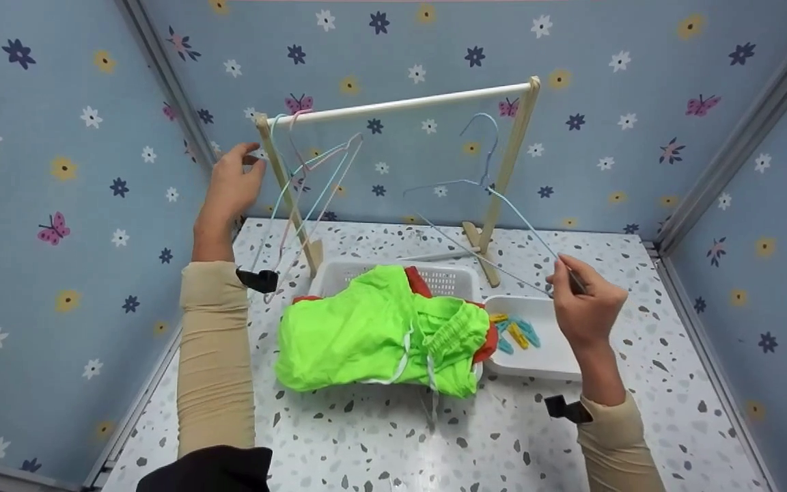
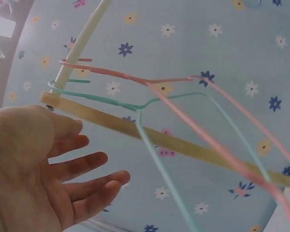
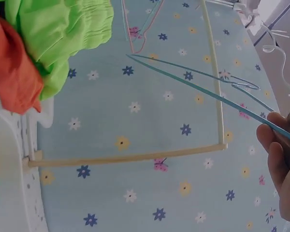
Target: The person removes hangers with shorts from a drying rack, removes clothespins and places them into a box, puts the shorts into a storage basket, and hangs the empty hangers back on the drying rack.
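Observation:
My right hand (image 1: 588, 301) pinches one lower corner of a blue clothes hanger (image 1: 486, 171). The hanger is held in the air to the right, its hook up and below the rail's right end. My left hand (image 1: 233, 181) is beside the left post of a small drying rack, fingers loosely bent with nothing in them. From the rack's white rail (image 1: 407, 104), near that post, hang a pink hanger (image 2: 106, 71) and a mint-green hanger (image 2: 106, 100). In the right wrist view the blue hanger (image 3: 198, 88) runs out from the fingertips.
Below the rack stands a white basket (image 1: 465, 271) heaped with a lime-green drawstring garment (image 1: 346, 335) and red cloth (image 1: 417, 281). To its right, a white tray (image 1: 557, 348) contains yellow and blue clothespins (image 1: 518, 335). Flower-patterned walls (image 1: 393, 41) enclose the speckled table (image 1: 503, 444).

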A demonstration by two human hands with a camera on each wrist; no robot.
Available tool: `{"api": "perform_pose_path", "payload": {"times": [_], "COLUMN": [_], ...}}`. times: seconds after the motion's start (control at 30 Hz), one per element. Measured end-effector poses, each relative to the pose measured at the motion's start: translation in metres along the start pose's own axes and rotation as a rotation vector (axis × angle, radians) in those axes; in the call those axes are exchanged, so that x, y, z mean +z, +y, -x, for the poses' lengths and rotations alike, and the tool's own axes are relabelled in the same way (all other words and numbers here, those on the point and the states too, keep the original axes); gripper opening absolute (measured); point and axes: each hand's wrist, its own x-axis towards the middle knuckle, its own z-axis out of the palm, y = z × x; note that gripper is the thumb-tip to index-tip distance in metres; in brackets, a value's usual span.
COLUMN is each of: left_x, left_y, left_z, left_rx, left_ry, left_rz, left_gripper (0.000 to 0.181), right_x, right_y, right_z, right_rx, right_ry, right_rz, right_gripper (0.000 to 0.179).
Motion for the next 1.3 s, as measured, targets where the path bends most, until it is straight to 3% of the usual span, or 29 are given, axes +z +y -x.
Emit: {"api": "perform_pose_path", "payload": {"times": [0.2,0.4,0.67,0.97,1.3], "left_x": [0.014,0.022,0.033,0.038,0.036], "left_y": [-0.004,-0.006,-0.018,-0.020,-0.023], "left_z": [-0.012,-0.019,-0.023,-0.022,-0.021], "left_rx": [0.032,0.031,0.065,0.006,0.008], "left_ry": [-0.067,-0.041,-0.007,-0.044,-0.044], "left_rz": [0.076,0.124,0.236,0.267,0.342], "left_gripper": [0.052,0.049,0.045,0.046,0.046], "right_x": [0.018,0.039,0.072,0.099,0.120], "right_y": [-0.012,-0.026,-0.039,-0.054,-0.071], "right_z": [-0.011,-0.019,-0.022,-0.027,-0.037], "right_rx": [0.017,-0.042,-0.103,-0.191,-0.263], "right_ry": [-0.076,-0.152,-0.151,-0.142,-0.113], "right_rz": [0.063,0.140,0.174,0.236,0.260], "right_gripper": [0.012,0.013,0.013,0.013,0.011]}}
